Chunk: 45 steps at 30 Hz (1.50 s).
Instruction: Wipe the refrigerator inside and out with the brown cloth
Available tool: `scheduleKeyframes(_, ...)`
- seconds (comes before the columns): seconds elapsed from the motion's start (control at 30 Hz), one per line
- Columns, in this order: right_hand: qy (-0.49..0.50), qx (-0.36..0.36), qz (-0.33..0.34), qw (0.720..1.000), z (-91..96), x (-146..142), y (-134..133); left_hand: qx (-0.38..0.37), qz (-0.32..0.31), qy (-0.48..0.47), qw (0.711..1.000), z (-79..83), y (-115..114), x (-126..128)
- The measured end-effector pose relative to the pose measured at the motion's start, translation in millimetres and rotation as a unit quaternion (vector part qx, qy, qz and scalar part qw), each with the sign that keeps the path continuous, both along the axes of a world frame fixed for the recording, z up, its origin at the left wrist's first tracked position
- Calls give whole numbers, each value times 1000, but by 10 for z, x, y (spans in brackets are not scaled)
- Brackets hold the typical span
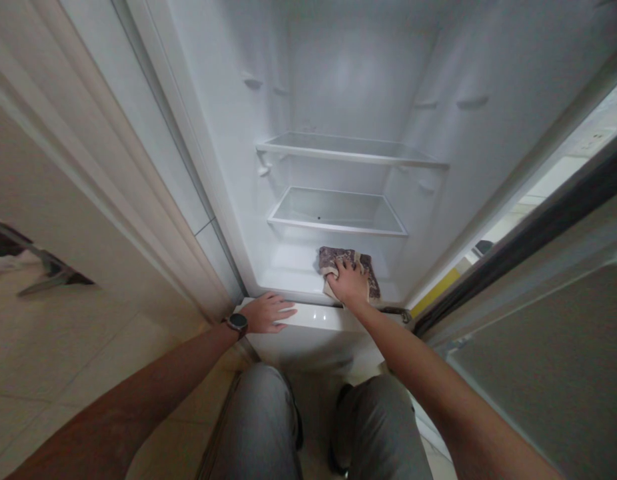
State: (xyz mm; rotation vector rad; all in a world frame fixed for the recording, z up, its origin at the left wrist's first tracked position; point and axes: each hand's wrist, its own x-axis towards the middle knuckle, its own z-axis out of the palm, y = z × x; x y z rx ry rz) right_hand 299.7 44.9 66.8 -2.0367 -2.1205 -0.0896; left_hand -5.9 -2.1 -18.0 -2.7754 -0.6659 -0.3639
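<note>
I look into an open white fridge [223, 173] with bare shelves. My right hand [347, 283] presses flat on a brown patterned cloth [371, 273] that lies on the fridge floor, fingers spread over it. My left hand [266, 312], with a dark watch at the wrist, rests open and palm down on the top edge of the white drawer front [318, 319] below the compartment.
Two glass shelves [348, 148] [338, 212] sit above the cloth. The fridge door [553, 320] stands open at the right. A beige wall panel [63, 193] is at the left, with a tiled floor [63, 347] below. My knees in grey trousers [268, 427] are close to the drawer.
</note>
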Motion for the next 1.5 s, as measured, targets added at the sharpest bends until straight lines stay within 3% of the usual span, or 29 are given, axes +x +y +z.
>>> scheduleKeyframes(0.87, -25, -19, -14, 999, 38, -43, -39, 33, -7, 8, 999, 2, 8, 56)
scheduleKeyframes(1.03, -24, -28, -22, 999, -6, -264, -66, 47, -18, 0, 999, 28, 5, 70)
scheduleKeyframes(1.27, -15, -20, 31, 999, -52, -780, -106, 44, -10, 0, 999, 49, -16, 80)
scheduleKeyframes(1.5, 5, -82, 85, 993, 31, -1084, 102, 27, -15, -3, 1000, 54, -21, 77)
